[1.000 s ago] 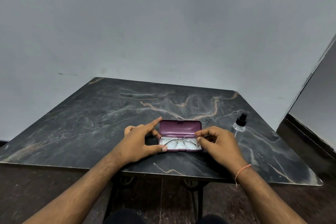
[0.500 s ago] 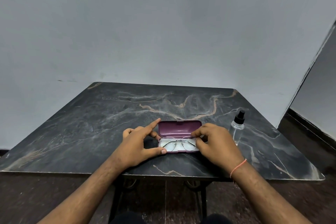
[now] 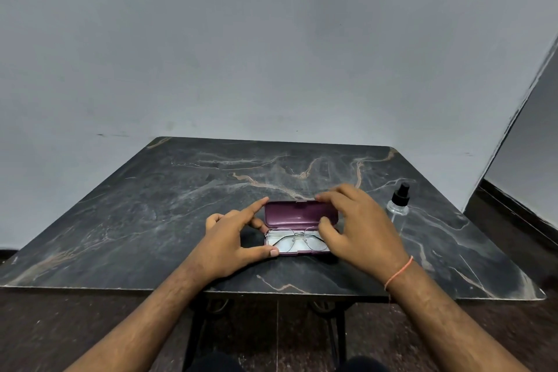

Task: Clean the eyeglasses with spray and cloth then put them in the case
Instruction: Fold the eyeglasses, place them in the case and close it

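Grey wall behind; we see dark marble table [image 3: 151, 220]. Maroon eyeglass case [image 3: 300, 214] lies open near front edge, wire-rim eyeglasses [image 3: 297, 240] resting inside on pale cloth. Left hand [image 3: 232, 241] pinches case's left end, thumb at near corner, forefinger at lid. Right hand [image 3: 359, 226] grips lid's far edge. Spray bottle [image 3: 399, 201] stands right of it. No readable writing.
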Action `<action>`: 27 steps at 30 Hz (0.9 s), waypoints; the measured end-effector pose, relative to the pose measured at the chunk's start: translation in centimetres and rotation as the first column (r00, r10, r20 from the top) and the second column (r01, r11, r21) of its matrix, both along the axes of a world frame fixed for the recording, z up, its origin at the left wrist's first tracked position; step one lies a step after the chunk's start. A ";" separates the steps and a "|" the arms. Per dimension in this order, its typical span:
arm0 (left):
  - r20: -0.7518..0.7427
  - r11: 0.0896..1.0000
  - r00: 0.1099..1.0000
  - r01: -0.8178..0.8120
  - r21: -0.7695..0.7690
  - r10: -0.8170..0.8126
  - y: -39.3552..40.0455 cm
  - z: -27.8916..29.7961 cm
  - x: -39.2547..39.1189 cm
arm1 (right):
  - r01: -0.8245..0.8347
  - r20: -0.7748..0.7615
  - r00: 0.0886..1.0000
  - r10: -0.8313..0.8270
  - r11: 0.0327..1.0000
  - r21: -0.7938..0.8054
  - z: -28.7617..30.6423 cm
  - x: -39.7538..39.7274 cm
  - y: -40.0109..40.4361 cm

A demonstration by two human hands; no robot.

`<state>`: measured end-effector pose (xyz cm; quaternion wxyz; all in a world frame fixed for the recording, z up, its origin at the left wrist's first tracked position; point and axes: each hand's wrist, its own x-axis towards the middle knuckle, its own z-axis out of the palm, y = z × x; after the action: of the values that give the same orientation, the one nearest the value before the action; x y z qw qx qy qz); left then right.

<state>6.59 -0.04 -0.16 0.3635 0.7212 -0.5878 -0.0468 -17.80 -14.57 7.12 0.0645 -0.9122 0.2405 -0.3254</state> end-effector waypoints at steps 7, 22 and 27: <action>-0.005 1.000 1.000 0.005 -0.030 -0.005 0.1 0.0 -0.1 | -0.116 -0.389 0.917 0.089 0.992 -0.046 0.4 0.6 -1.5; 0.041 1.000 0.999 -0.031 0.004 0.031 0.1 -0.2 -0.2 | -0.262 -0.270 0.930 0.248 0.965 -0.017 -3.2 -0.8 -1.5; 0.091 1.000 0.996 -0.026 0.006 0.025 0.2 -0.2 -0.3 | -0.276 -0.244 0.934 0.261 0.961 -0.030 -4.0 -1.3 -1.3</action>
<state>6.24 0.14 -0.39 0.3344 0.7313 -0.5943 -0.0111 -19.13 -15.86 3.08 0.0498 -0.9704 0.1091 -0.2097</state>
